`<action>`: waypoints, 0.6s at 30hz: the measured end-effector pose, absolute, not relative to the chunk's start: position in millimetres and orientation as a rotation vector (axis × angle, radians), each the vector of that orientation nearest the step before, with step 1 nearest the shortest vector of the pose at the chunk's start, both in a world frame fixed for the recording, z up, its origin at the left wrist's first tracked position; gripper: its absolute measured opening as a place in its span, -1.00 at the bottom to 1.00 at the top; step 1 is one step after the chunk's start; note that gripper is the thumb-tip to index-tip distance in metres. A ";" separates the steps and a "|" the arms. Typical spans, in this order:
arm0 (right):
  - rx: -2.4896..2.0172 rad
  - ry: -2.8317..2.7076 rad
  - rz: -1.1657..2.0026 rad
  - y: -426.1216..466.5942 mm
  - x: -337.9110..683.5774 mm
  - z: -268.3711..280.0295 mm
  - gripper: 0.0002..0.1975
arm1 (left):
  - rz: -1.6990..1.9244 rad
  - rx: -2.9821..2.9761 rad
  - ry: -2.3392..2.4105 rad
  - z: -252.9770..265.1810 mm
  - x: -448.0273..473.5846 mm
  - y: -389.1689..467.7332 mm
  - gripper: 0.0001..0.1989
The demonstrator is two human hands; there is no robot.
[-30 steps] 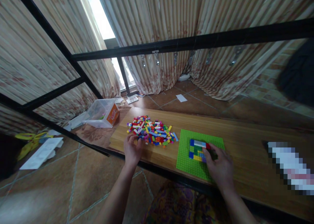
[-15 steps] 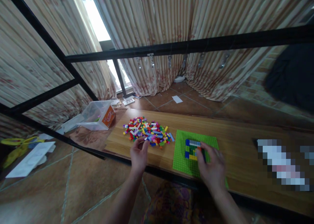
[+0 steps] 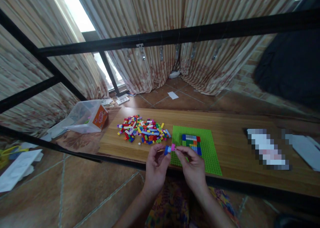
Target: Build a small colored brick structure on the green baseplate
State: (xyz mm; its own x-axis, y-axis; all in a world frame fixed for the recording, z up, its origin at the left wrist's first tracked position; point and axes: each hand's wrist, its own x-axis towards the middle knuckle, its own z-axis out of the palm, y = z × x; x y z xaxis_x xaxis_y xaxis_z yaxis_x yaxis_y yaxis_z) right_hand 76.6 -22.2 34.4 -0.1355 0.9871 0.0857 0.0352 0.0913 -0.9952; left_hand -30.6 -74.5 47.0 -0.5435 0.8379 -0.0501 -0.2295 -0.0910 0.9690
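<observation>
Blue bricks (image 3: pixel 167 150) sit pinched in your left hand (image 3: pixel 156 166), just beside the pink brick (image 3: pixel 173 147) your right hand (image 3: pixel 193 166) holds between thumb and finger; whether these bricks are joined, I can't tell. Their row runs crosswise, hand to hand, by the left edge of the green board (image 3: pixel 210 161). Your right hand is nearer the built block (image 3: pixel 191 142) on that board, your left nearer the loose pile (image 3: pixel 145 129) on the table (image 3: pixel 235 131).
</observation>
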 end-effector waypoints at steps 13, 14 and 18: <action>-1.080 -1.223 1.511 -29.1 88.9 38.4 -0.76 | 1.537 0.692 1.214 52.7 -32.7 -77.3 -0.77; -1.068 -1.210 1.536 -29.3 89.1 39.5 -0.77 | 1.531 0.691 1.208 53.8 -32.4 -77.8 -0.77; -1.048 -1.182 1.590 -30.1 90.3 44.4 -0.78 | 1.500 0.649 1.179 58.6 -29.0 -78.5 -0.75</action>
